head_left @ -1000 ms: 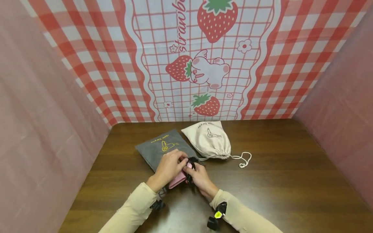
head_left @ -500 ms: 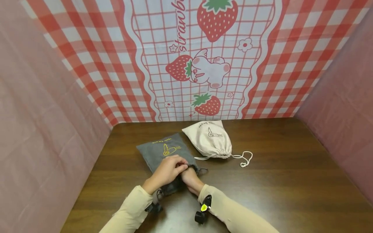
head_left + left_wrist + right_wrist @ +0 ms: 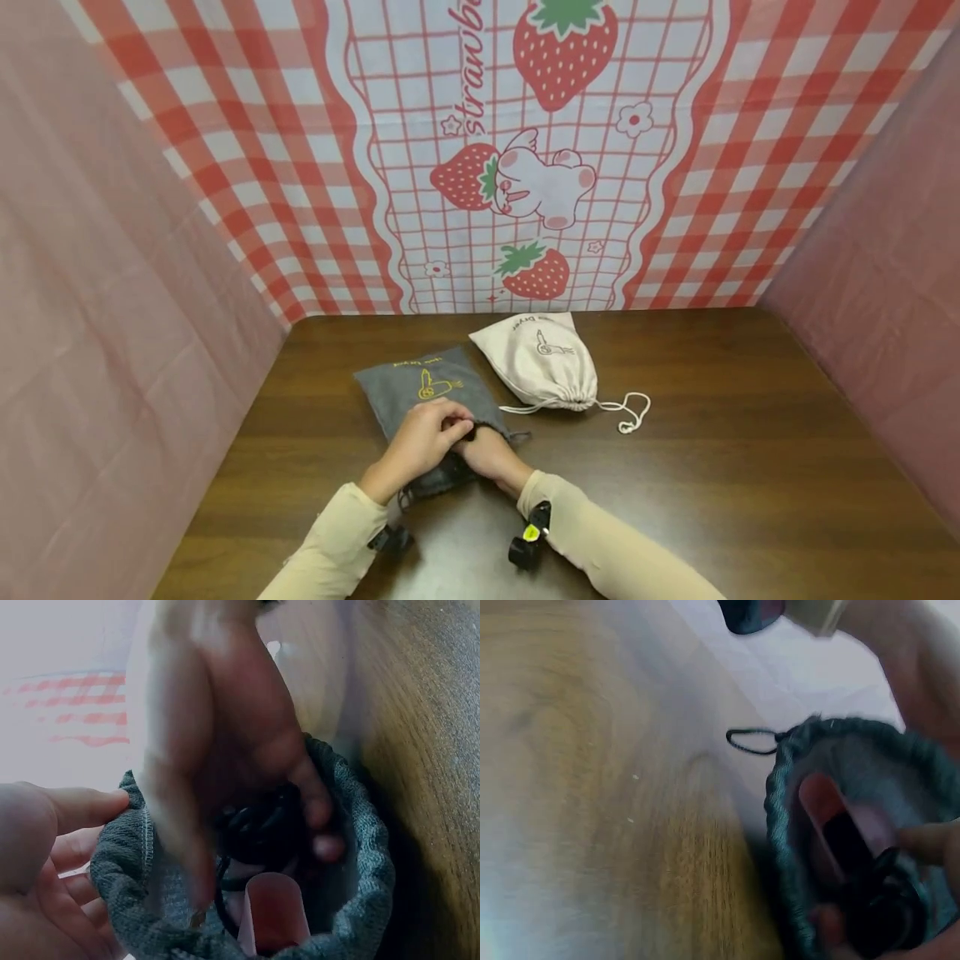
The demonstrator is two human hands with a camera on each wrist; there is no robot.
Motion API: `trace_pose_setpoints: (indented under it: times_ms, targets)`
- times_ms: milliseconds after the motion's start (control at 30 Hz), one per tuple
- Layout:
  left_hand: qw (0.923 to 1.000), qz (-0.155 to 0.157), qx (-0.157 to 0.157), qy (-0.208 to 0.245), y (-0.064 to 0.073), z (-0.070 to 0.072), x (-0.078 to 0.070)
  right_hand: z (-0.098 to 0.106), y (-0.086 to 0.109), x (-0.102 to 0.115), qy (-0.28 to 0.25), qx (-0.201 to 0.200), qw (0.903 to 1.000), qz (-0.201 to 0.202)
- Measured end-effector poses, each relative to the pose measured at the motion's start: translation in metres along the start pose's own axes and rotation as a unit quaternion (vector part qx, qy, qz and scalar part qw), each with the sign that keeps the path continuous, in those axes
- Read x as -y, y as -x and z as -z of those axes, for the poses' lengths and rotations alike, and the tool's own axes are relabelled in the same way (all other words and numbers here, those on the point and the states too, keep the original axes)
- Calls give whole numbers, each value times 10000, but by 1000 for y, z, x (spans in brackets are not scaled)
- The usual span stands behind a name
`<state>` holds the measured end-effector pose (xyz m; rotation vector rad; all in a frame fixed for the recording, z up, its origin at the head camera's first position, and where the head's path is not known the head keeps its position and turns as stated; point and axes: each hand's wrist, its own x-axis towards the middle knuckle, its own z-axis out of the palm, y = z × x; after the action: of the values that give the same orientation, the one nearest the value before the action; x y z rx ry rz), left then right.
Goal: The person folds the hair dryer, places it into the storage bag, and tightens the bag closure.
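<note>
A grey drawstring bag (image 3: 393,387) with a yellow hair dryer print lies mid-table, its mouth toward me. My left hand (image 3: 423,437) pinches its gathered rim, thumb on the edge in the left wrist view. The right hand (image 3: 491,458) reaches into the mouth. Inside the bag, that hand's fingers sit on both sides of a bundled black cord (image 3: 259,825). A pink hair dryer (image 3: 277,907) lies in the bag beside the cord; its pink and black part (image 3: 825,799) shows in the right wrist view, and the rest is hidden by the cloth.
A cream drawstring bag (image 3: 543,358) with a hair dryer print lies behind and to the right, its white cord (image 3: 630,408) trailing on the brown table (image 3: 697,467). A red checked strawberry cloth (image 3: 540,192) hangs along the back edge. Pink curtains (image 3: 885,250) flank both sides.
The pink hair dryer and black cord, held before the bag a second ago, have gone into the grey bag with my right hand. The left hand has shifted slightly left along the rim.
</note>
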<state>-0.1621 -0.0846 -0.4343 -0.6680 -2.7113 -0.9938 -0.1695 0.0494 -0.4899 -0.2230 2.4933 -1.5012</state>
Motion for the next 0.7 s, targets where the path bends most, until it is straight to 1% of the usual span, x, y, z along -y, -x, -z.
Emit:
trace_pose_setpoints:
  times_ms: [100, 200, 267, 367, 467, 533, 600, 700]
  targets:
    - [9999, 79, -83, 42, 1, -1, 0, 6, 11, 1, 428, -11, 9982, 418]
    - [9997, 146, -125, 129, 0, 0, 0, 13, 23, 2, 776, -18, 9937, 814]
    - [9996, 157, -138, 170, 1, 0, 0, 18, 30, 3, 1021, 49, 9896, 1009]
    - [9995, 184, -140, 211, 3, 1, 1, 27, 37, 5, 1228, 277, 9840, 1262]
    - [9994, 196, -164, 234, 5, 1, 1, 37, 42, 8, 1296, 531, 9785, 1515]
    - [9994, 183, -149, 243, 7, 1, 2, 44, 44, 8, 1269, 619, 9761, 1652]
    - [9995, 148, -118, 264, 8, 1, 2, 51, 44, 7, 1205, 574, 9755, 1747]
    - [9995, 97, -78, 291, 9, 2, 3, 61, 42, 7, 1054, 296, 9775, 1802]
